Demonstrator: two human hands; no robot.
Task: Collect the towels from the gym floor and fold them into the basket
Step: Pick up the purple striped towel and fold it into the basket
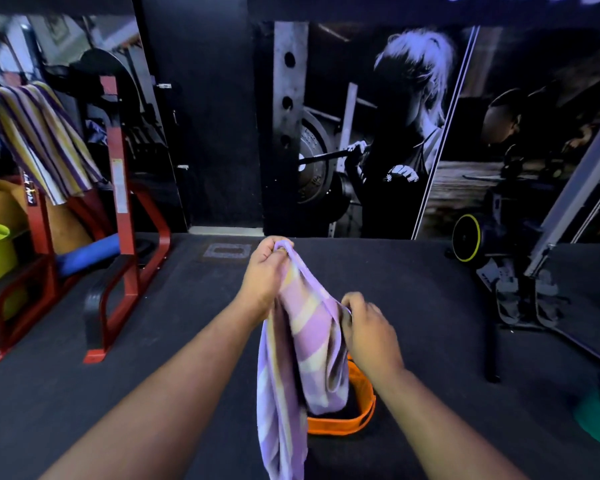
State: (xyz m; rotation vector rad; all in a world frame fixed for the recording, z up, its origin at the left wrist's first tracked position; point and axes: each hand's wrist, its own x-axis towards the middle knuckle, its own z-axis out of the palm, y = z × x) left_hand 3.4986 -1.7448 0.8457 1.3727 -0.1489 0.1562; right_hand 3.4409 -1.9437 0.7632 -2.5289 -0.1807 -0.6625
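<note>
1. The left hand (pixel 265 271) pinches the towel (pixel 305 344) at its top corner, held high; the right hand (pixel 369 327) grips the towel's edge lower and to the right. Both are curled tight on cloth.
2. The towel hangs in the air between the hands, just above the orange basket (pixel 347 422) on the floor (pixel 153 341).
3. It looks light, soft and limp: it sags into deep folds and will not hold a shape. Corners and hems seem the best places to hold, so it spreads flat.
4. A second striped towel (pixel 45 140) drapes over the red rack (pixel 118 188), far left.
5. Hard to tell: the hanging towel covers much of the basket, its inside is dark, and the towel's lower end runs out of view. The right fingers are blurred.
</note>
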